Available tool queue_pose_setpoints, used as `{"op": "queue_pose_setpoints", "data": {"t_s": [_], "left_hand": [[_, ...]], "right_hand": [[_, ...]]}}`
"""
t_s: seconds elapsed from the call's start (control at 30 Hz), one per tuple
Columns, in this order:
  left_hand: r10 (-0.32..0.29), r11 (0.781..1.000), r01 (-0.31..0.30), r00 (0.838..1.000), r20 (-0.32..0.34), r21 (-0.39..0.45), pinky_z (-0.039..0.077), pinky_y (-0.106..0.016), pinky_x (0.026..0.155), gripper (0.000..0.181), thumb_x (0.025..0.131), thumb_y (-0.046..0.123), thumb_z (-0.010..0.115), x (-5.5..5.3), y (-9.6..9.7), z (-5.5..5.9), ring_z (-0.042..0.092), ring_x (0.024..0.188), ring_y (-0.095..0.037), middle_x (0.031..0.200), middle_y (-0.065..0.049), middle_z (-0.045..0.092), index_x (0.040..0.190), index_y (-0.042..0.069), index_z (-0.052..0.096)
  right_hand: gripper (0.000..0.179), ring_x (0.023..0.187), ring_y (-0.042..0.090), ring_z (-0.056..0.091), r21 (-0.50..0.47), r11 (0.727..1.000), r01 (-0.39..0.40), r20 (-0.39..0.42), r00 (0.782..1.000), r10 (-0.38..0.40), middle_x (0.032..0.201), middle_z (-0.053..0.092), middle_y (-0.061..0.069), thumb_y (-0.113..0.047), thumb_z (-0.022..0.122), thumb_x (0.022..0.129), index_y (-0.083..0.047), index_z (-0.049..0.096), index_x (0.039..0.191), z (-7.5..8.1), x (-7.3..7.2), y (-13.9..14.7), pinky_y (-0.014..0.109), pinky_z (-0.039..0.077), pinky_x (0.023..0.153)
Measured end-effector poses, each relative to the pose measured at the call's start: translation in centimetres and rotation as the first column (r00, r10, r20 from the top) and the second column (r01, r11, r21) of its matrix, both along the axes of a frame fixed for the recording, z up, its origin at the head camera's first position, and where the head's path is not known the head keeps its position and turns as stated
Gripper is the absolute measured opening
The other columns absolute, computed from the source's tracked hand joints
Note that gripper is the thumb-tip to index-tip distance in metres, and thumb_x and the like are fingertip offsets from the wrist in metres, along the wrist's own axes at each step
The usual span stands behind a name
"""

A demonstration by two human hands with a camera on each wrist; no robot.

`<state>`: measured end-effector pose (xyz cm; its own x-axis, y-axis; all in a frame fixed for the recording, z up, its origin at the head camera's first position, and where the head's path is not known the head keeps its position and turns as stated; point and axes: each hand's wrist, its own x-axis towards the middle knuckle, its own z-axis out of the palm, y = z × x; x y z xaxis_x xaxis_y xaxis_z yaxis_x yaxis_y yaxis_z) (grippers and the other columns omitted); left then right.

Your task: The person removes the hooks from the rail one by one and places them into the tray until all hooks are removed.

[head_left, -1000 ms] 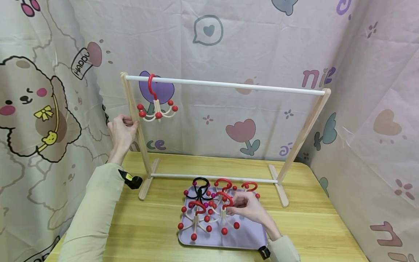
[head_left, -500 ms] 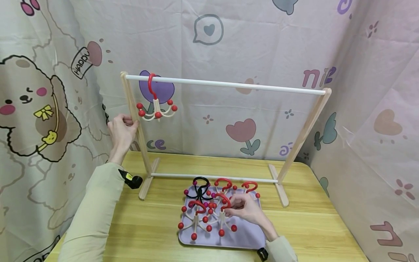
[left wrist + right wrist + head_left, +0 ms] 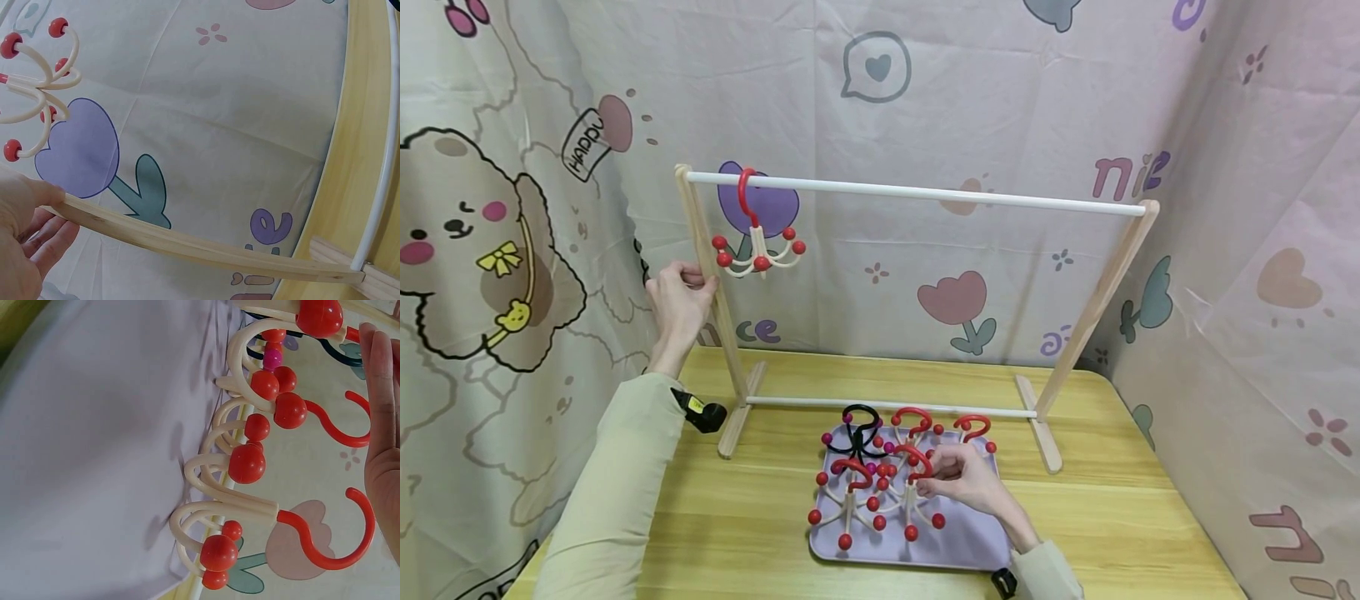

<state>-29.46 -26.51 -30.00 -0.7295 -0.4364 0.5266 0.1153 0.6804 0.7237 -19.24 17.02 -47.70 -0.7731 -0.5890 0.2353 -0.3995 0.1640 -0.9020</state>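
In the head view my left hand (image 3: 679,304) grips the left wooden post (image 3: 724,325) of a small rack, thumb on one side and fingers on the other. On the rack's white top rail (image 3: 880,190) hangs a cream claw hanger (image 3: 759,246) with a red hook and red ball tips. My right hand (image 3: 966,479) pinches another red-hooked claw hanger (image 3: 912,504) near the base of its hook, over a lilac tray (image 3: 955,546). The left wrist view shows the thumb and fingers around the post (image 3: 187,240). Fingertips are partly cut off in the right wrist view.
Beside the held piece on the tray stand a red-hooked claw hanger (image 3: 848,504), a black one (image 3: 858,442) with magenta balls, and two red-hooked ones behind. A lower white rail (image 3: 805,403) runs just behind the tray. Patterned curtains (image 3: 880,125) enclose the wooden table (image 3: 1120,500).
My right hand has shifted slightly left and down with the pinched claw hanger, which stays over the tray. My left hand has kept its place on the post.
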Motion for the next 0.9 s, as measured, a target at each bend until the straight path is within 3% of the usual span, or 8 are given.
{"op": "queue_pose_setpoints", "data": {"t_s": [0.13, 0.37, 0.5, 0.63, 0.77, 0.9], "left_hand": [[0.003, 1.000, -0.003, 1.000, -0.002, -0.003, 0.039, -0.025, 0.080, 0.026, 0.093, 0.015, 0.066, 0.01, 0.02, 0.05, 0.055, 0.076, -0.012, 0.101, -0.024, 0.073, 0.108, -0.006, 0.069], [0.014, 1.000, -0.014, 1.000, -0.011, -0.018, 0.038, -0.021, 0.073, 0.027, 0.092, 0.017, 0.068, 0.01, -0.07, 0.01, 0.048, 0.067, 0.001, 0.100, -0.025, 0.074, 0.107, -0.005, 0.071], [0.016, 1.000, -0.017, 1.000, -0.012, -0.015, 0.039, -0.022, 0.072, 0.025, 0.091, 0.016, 0.068, 0.02, 0.04, -0.10, 0.051, 0.068, -0.002, 0.101, -0.025, 0.073, 0.106, -0.004, 0.070], [0.020, 1.000, -0.020, 1.000, -0.007, -0.014, 0.040, -0.023, 0.073, 0.025, 0.092, 0.015, 0.067, -0.02, 0.17, -0.15, 0.061, 0.075, -0.015, 0.102, -0.026, 0.073, 0.106, -0.004, 0.069], [0.024, 1.000, -0.024, 1.000, -0.003, -0.014, 0.040, -0.025, 0.074, 0.026, 0.092, 0.016, 0.067, 0.02, 0.19, -0.08, 0.063, 0.081, -0.024, 0.102, -0.026, 0.073, 0.107, -0.005, 0.070], [0.023, 1.000, -0.023, 1.000, 0.000, -0.014, 0.039, -0.025, 0.075, 0.026, 0.092, 0.017, 0.067, 0.14, 0.18, 0.01, 0.060, 0.080, -0.021, 0.102, -0.025, 0.073, 0.106, -0.005, 0.070]], "right_hand": [[0.013, 0.072, 0.013, 0.076, -0.024, 1.000, -0.017, -0.009, 1.000, 0.017, 0.084, 0.074, 0.028, -0.002, 0.074, 0.087, 0.008, 0.064, 0.087, 0.07, 0.07, 0.16, 0.044, 0.061, 0.062], [0.011, 0.071, 0.031, 0.076, -0.031, 0.999, -0.034, -0.001, 0.999, 0.034, 0.083, 0.074, 0.028, 0.000, 0.073, 0.087, 0.007, 0.064, 0.087, 0.02, 0.14, 0.33, 0.049, 0.060, 0.063], [0.010, 0.070, 0.020, 0.076, 0.004, 1.000, -0.020, -0.002, 1.000, 0.020, 0.083, 0.074, 0.026, 0.000, 0.073, 0.086, 0.005, 0.064, 0.086, -0.13, 0.15, 0.30, 0.040, 0.061, 0.063], [0.011, 0.071, 0.008, 0.074, 0.035, 0.999, -0.008, 0.009, 1.000, 0.008, 0.084, 0.074, 0.025, -0.001, 0.074, 0.085, 0.003, 0.064, 0.087, -0.21, 0.19, 0.32, 0.032, 0.061, 0.064], [0.013, 0.073, 0.005, 0.073, 0.063, 0.998, -0.013, 0.027, 1.000, 0.012, 0.086, 0.074, 0.025, -0.002, 0.074, 0.085, 0.003, 0.065, 0.091, -0.22, 0.18, 0.31, 0.028, 0.061, 0.069], [0.013, 0.074, 0.003, 0.071, 0.101, 0.995, -0.005, 0.036, 0.999, 0.001, 0.085, 0.073, 0.023, -0.004, 0.075, 0.085, 0.002, 0.065, 0.092, -0.26, 0.13, 0.25, 0.023, 0.060, 0.071]]}}
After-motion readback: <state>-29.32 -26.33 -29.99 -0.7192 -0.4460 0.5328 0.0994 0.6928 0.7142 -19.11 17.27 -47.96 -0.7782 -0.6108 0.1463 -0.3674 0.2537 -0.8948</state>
